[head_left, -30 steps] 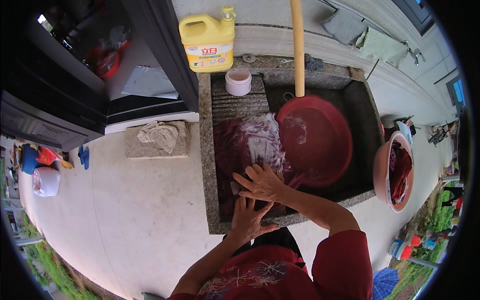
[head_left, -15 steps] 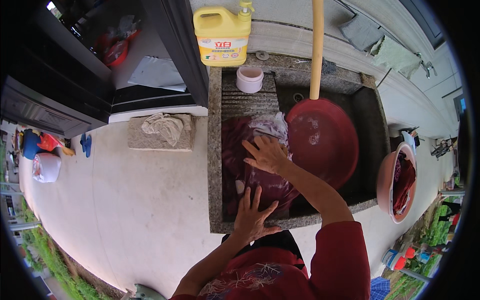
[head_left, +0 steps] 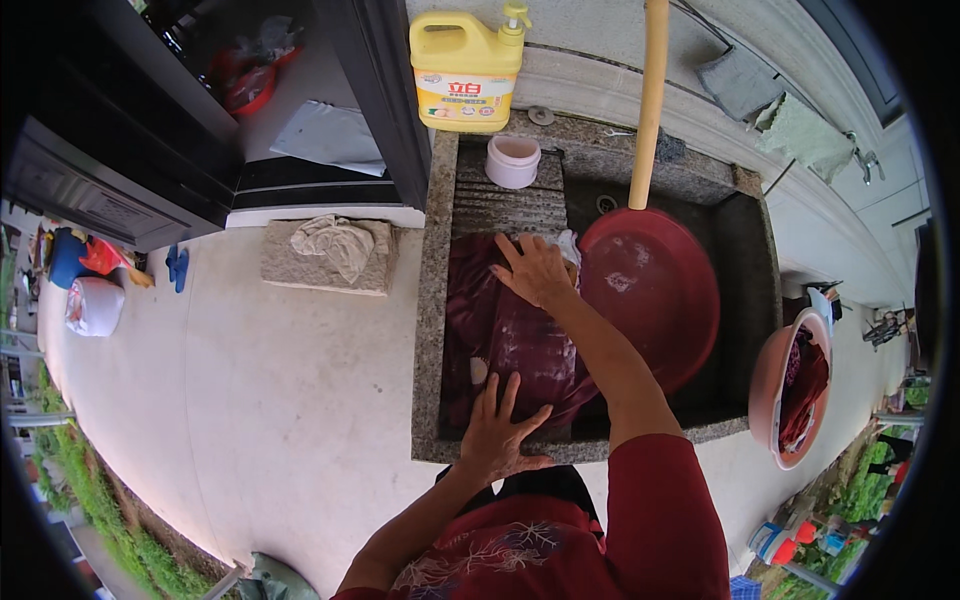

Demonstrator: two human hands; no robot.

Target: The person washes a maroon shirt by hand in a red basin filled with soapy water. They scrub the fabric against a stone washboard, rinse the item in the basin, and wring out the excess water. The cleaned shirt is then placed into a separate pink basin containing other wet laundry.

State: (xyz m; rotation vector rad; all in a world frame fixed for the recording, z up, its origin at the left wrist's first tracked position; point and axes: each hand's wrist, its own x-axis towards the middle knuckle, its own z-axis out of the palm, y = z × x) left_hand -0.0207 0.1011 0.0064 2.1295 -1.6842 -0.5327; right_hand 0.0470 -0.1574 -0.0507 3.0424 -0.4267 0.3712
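Observation:
A wet maroon garment (head_left: 525, 345) with soapy streaks lies over the ridged washboard slab (head_left: 480, 213) in the stone sink (head_left: 430, 330). My right hand (head_left: 540, 275) presses on the garment's upper part, fingers stretched and apart. White cloth (head_left: 569, 248) shows beside that hand; what lies under the palm is hidden. At the sink's near edge, my left hand (head_left: 497, 430) rests with fingers spread on the garment's lower end. Right of the garment sits a red basin (head_left: 655, 300) of water with some suds.
A wooden pole (head_left: 650, 110) slants down to the basin's rim. A pinkish tub (head_left: 512, 162) stands on the slab, near a yellow pump jug (head_left: 465, 75). A pink basin of clothes (head_left: 768, 390) is at right. Left, a stone block (head_left: 380, 265) bears a cream rag (head_left: 335, 247).
My right hand has slid away from me up the garment, now covering most of the white cloth. More soapy streaks show on the maroon fabric. My left hand stays at the near edge.

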